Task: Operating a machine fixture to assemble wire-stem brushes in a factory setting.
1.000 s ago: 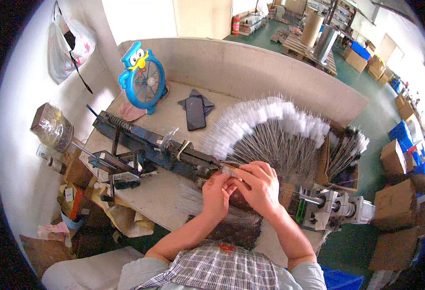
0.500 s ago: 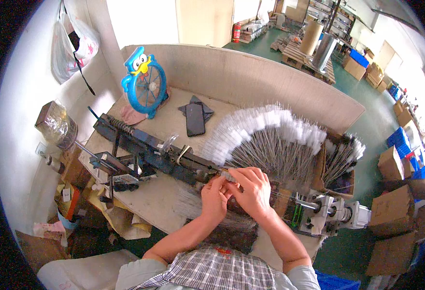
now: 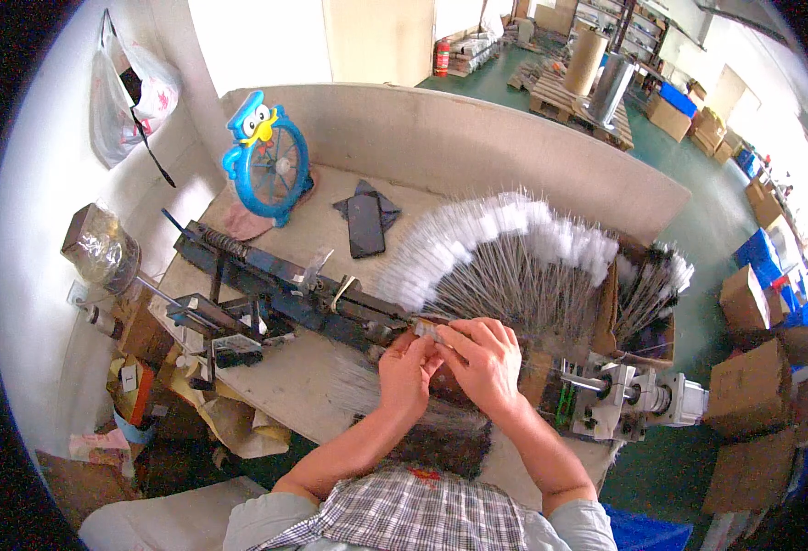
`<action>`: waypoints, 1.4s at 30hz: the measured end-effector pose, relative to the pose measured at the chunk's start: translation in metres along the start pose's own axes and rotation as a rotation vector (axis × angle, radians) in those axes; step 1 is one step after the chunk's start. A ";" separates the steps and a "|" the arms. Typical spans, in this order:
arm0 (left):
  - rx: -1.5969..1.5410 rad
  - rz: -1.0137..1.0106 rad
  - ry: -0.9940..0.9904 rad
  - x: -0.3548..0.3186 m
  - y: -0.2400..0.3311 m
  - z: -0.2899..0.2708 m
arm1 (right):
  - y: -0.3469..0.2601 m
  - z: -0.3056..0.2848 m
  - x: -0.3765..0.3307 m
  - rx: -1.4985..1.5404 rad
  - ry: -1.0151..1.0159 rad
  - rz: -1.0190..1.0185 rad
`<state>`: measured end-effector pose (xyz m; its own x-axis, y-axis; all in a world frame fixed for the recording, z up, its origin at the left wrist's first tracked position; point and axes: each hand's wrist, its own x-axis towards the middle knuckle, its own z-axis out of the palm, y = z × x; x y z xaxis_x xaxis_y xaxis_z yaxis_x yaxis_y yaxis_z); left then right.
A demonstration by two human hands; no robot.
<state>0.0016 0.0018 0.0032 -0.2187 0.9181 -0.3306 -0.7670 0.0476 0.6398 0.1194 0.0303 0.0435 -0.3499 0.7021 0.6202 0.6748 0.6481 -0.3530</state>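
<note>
My left hand (image 3: 406,378) and my right hand (image 3: 483,362) meet at the right end of a long dark metal machine (image 3: 280,285). Fingertips of both hands pinch a small pale tuft (image 3: 427,330), apparently bristles; its details are too small to tell. Just beyond my hands, a broad fan of wire-stemmed brushes (image 3: 505,266) with white bristle heads lies on the bench. Loose thin wires (image 3: 353,387) lie left of my left hand, and a dark bundle (image 3: 436,445) sits close to my body.
A silver motorised spindle (image 3: 629,399) stands at the bench's right end. Behind it is a carton of more brushes (image 3: 647,308). A blue duck-shaped fan (image 3: 271,165) and a phone (image 3: 365,225) rest at the back, before a low partition (image 3: 514,138). A lamp (image 3: 101,239) stands left.
The whole view has shifted slightly. My hands stay together at the machine's end, with the right fingers moved a little over the pale tuft.
</note>
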 end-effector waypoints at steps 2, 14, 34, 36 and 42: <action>0.010 -0.004 -0.031 0.002 -0.001 -0.005 | 0.000 0.002 0.001 0.003 -0.002 0.003; -0.110 0.000 -0.024 0.005 -0.005 -0.007 | 0.000 0.007 0.003 0.021 -0.036 -0.021; -0.003 -0.002 0.002 -0.002 0.003 0.006 | 0.000 -0.010 0.004 0.040 -0.050 -0.007; 0.007 -0.008 -0.019 -0.001 0.004 0.005 | -0.003 -0.017 0.007 0.026 -0.031 0.004; -0.076 -0.072 -0.001 -0.004 0.011 0.004 | 0.010 -0.018 -0.004 -0.087 -0.176 0.015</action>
<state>-0.0030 0.0006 0.0142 -0.1609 0.9136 -0.3733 -0.8244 0.0835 0.5597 0.1394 0.0290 0.0498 -0.4423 0.7570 0.4809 0.7318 0.6146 -0.2944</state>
